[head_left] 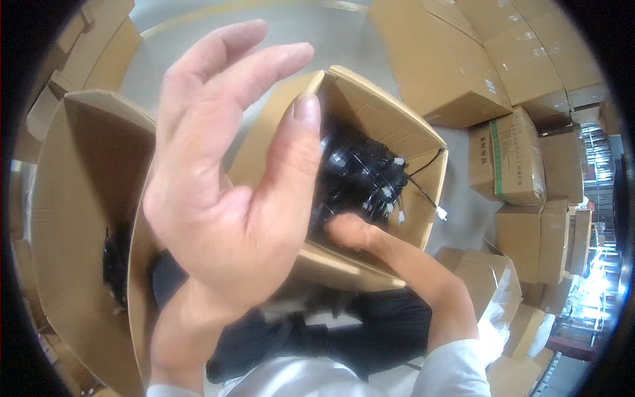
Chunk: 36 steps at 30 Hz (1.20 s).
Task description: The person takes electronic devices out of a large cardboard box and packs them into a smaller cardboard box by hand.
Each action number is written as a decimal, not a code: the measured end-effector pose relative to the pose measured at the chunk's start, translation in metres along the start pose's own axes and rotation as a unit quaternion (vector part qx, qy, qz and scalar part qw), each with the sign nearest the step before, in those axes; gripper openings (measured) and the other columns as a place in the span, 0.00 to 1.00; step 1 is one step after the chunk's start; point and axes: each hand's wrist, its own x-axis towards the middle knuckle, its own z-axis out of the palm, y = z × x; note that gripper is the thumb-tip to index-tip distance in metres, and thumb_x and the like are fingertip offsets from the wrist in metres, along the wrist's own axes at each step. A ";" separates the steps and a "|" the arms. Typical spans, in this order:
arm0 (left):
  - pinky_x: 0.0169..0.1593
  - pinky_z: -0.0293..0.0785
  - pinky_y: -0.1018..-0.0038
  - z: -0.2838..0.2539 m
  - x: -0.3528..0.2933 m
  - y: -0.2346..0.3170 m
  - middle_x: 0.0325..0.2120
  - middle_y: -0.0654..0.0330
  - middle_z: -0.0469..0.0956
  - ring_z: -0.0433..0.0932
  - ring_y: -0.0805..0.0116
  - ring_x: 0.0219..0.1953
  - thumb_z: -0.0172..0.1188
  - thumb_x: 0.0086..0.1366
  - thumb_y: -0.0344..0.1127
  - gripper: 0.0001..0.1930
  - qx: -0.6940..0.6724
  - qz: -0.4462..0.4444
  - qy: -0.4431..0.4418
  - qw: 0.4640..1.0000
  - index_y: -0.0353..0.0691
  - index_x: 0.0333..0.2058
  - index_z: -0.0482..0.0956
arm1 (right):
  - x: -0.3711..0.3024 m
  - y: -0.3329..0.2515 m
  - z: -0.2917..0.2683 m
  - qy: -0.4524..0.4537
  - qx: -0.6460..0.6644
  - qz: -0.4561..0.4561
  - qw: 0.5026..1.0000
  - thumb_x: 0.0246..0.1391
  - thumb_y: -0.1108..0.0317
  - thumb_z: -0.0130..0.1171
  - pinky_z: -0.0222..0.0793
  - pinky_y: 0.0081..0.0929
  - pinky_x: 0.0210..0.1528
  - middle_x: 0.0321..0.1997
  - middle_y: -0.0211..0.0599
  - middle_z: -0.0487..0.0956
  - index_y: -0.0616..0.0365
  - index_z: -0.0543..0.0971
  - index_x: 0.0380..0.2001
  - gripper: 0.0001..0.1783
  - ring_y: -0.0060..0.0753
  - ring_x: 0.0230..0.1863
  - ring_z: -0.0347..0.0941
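Observation:
My left hand [225,172] is raised close to the camera, its fingers spread and nothing in it. It hides part of the open cardboard box [403,122] behind it. Inside that box lies a heap of black cables [360,162] with small white connectors. One cable hangs over the right rim, ending in a white connector [441,213]. My right hand [350,231] reaches down into the near side of the box, against the cables. Its fingertips are hidden, so I cannot see whether they grip anything.
Another open cardboard box [79,192] stands at the left, with some black items [118,261] inside. Stacked cartons [456,59] fill the far right, and a green-striped carton [509,159] sits below them. Clear plastic wrap [493,334] lies beside my right sleeve. Grey floor [337,40] shows beyond.

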 end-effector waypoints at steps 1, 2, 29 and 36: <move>0.67 0.63 0.64 -0.002 0.000 0.005 0.59 0.47 0.72 0.69 0.60 0.63 0.61 0.66 0.23 0.16 -0.007 0.005 0.006 1.000 0.31 0.52 0.79 | -0.010 -0.003 -0.014 0.008 -0.014 0.042 0.999 0.55 0.64 0.56 0.77 0.47 0.48 0.38 0.52 0.83 0.59 0.83 0.35 0.11 0.53 0.44 0.81; 0.67 0.62 0.64 -0.003 -0.001 0.012 0.59 0.46 0.71 0.69 0.60 0.63 0.60 0.66 0.23 0.16 0.010 -0.004 -0.004 1.000 0.31 0.53 0.79 | -0.016 0.003 -0.017 0.011 -0.019 0.050 0.998 0.55 0.64 0.56 0.77 0.47 0.48 0.38 0.52 0.83 0.59 0.83 0.35 0.11 0.53 0.44 0.81; 0.56 0.75 0.71 0.008 -0.002 0.010 0.55 0.54 0.77 0.77 0.61 0.56 0.63 0.64 0.27 0.14 0.106 -0.060 0.015 0.992 0.39 0.49 0.83 | -0.035 0.057 -0.055 0.194 -0.027 0.084 0.977 0.58 0.64 0.54 0.76 0.47 0.52 0.41 0.51 0.82 0.62 0.80 0.36 0.12 0.54 0.47 0.79; 0.59 0.71 0.68 0.007 0.000 0.007 0.53 0.50 0.77 0.77 0.58 0.56 0.63 0.62 0.24 0.13 0.081 -0.061 0.020 0.995 0.36 0.46 0.83 | 0.004 0.008 -0.091 0.261 -0.055 0.029 0.963 0.57 0.69 0.53 0.71 0.44 0.58 0.54 0.52 0.77 0.63 0.78 0.46 0.15 0.51 0.54 0.76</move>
